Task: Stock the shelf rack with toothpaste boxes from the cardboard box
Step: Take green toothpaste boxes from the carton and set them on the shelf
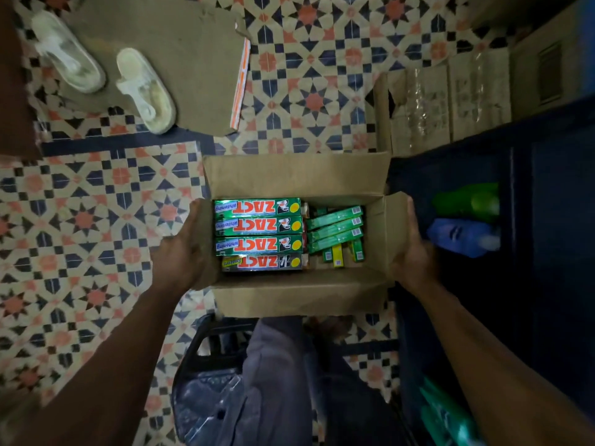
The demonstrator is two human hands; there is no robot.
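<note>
An open brown cardboard box (296,178) is held above the patterned floor, its flaps spread outward. Inside on the left lie three green toothpaste boxes (257,225) and one silver toothpaste box (262,262), flat and side by side. On the right, several smaller green boxes (335,228) lie tilted. My left hand (185,252) grips the box's left flap and wall. My right hand (415,255) grips the right flap. The dark shelf rack (547,194) stands right of the box, close to my right hand.
Green bottles (467,201) and a blue bottle (460,236) lie on the rack's shelf. Flattened cardboard (180,59) with two pale sandals (145,91) lies on the tiled floor at the upper left. More cartons (450,104) stand at the upper right. A dark plastic stool (206,365) is below the box.
</note>
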